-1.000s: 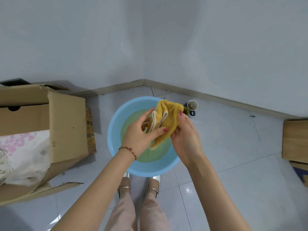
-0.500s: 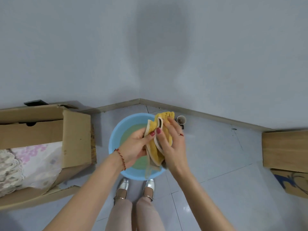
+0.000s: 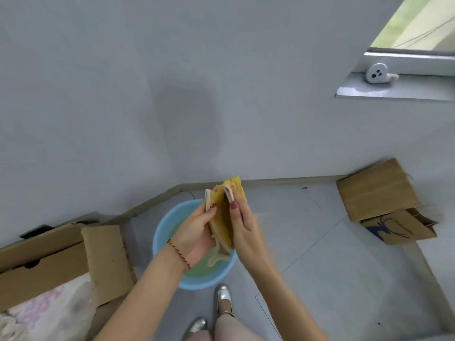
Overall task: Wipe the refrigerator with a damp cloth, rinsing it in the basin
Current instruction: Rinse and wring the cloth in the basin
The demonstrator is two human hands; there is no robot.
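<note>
Nearest: silver shoes [image 3: 222, 297] on the floor tiles [image 3: 332, 267], just short of the basin's near rim. Open cardboard box [image 3: 61, 262] sat at the floor's left edge with patterned fabric inside.

Blue basin [image 3: 160, 232] stood on the floor near the wall corner, pale greenish water in it. Cloth [image 3: 222, 217] was yellow with a pale trim, held up above the basin's far-right side, lower trim loop dangling toward the water; couldn't tell if it touched.

Left hand [image 3: 194, 232] was curled round the cloth's left side, thumb pinned on its face. Right hand [image 3: 242, 225] pinched the right fold, thumb on front, fingers behind. Both had a firm hold, cloth bunched upright between them.

Handling read: soft, limp, wet, so heavier than it looked and prone to drip. Probably best gripped across the bunched middle with both hands for wringing over the basin; an edge-only hold would likely let it sag.

Farther: flattened cardboard [image 3: 376, 190] and a paper bag [image 3: 398, 227] at the floor's right edge by the wall. No refrigerator in sight.
</note>
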